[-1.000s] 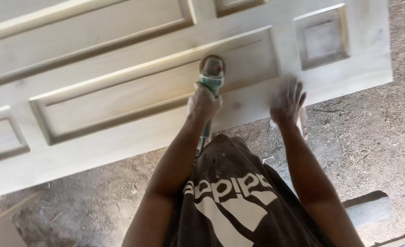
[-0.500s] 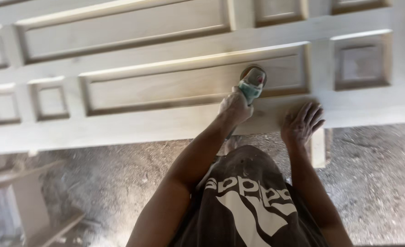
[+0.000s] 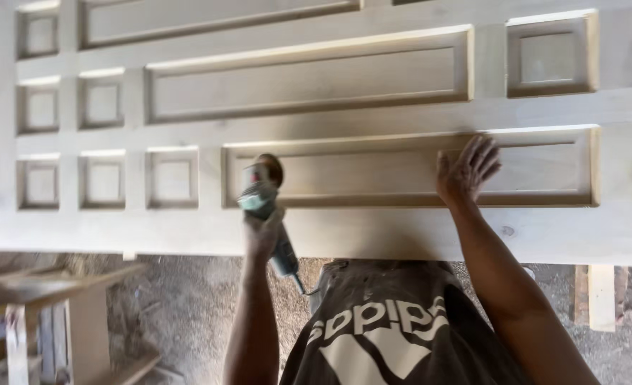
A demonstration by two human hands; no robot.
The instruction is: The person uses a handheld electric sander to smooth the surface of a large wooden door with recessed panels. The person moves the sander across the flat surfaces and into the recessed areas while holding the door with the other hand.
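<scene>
A pale unfinished wooden door [image 3: 373, 232] with raised rectangular and square panels lies flat in front of me. My left hand [image 3: 262, 232] grips a green angle grinder [image 3: 260, 196], whose disc rests on the left end of the long recessed panel [image 3: 401, 171]. My right hand [image 3: 467, 170] lies flat with fingers spread on the lower moulding of that same panel, to the right of the grinder. The grinder's cord trails down toward my dark shirt.
Dusty ground covered in sawdust [image 3: 187, 306] runs under the door's near edge. A rough wooden bench or frame [image 3: 52, 306] stands at lower left. A wooden support leg [image 3: 601, 296] shows under the door at right.
The view shifted so more of the door's left end shows. My left hand moved the grinder leftward along the long panel. My right hand stayed flat on the door.
</scene>
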